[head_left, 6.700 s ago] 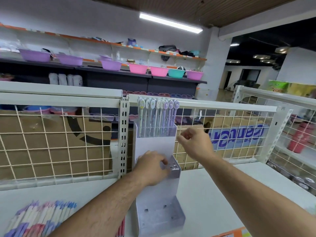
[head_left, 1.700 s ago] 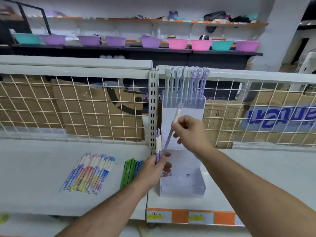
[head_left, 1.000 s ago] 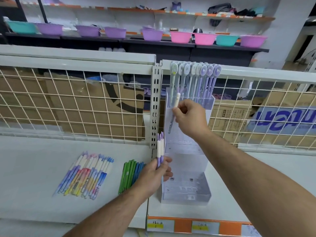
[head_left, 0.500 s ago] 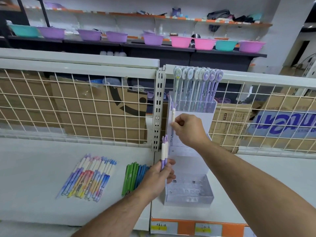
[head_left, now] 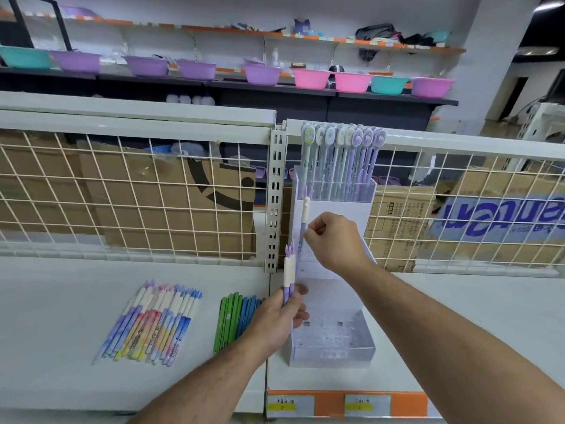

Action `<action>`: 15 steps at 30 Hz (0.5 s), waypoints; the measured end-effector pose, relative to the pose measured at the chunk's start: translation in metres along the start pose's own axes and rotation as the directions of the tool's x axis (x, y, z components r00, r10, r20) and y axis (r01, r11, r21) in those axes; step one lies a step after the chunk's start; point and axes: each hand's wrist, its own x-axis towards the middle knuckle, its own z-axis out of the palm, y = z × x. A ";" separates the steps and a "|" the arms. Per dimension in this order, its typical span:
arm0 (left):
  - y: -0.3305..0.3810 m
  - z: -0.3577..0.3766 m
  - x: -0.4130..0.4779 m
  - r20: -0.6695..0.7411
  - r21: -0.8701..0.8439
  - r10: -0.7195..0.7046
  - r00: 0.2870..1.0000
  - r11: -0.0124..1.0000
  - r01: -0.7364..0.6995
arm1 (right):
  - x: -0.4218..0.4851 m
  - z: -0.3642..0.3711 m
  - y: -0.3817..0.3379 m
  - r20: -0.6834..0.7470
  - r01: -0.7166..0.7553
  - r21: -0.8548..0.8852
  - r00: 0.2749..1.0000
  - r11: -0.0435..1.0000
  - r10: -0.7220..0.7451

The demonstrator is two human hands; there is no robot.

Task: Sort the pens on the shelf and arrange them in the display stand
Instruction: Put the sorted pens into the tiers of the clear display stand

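A tiered clear display stand [head_left: 333, 347] stands on the white shelf [head_left: 61, 301] against the wire grid. Its top tier holds several pens with oval toppers [head_left: 342, 154]. My right hand [head_left: 333, 240] pinches one purple-and-white pen [head_left: 304, 209] upright at the left side of the stand's middle tier. My left hand [head_left: 275, 319] grips a small bunch of like purple pens [head_left: 289, 270] upright, just left of the stand. Several pastel pens [head_left: 153, 322] lie in a row on the shelf at left, with green and blue pens [head_left: 234, 316] beside them.
A white wire grid [head_left: 122, 194] backs the shelf, with a slotted upright post [head_left: 275, 197] left of the stand and cardboard boxes [head_left: 183, 203] behind. Coloured basins [head_left: 312, 78] line a far shelf. Orange price strips [head_left: 348, 402] run along the shelf's front edge.
My right hand has brought the single pen down from the top tier to the middle tier's left side. My left hand keeps its bunch beside the stand.
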 end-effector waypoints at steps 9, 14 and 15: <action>0.002 -0.004 0.002 0.071 0.017 -0.033 0.997 0.999 0.032 | -0.035 -0.009 0.007 0.362 -0.039 0.164 0.932 0.986 -0.023; 0.003 -0.004 0.000 0.089 0.098 -0.022 0.996 0.995 0.013 | -0.037 -0.009 0.006 0.346 0.021 0.175 0.935 0.984 -0.082; 0.003 -0.004 -0.001 0.090 0.099 -0.013 0.996 0.995 0.004 | -0.036 -0.010 0.005 0.332 0.028 0.177 0.939 0.984 -0.086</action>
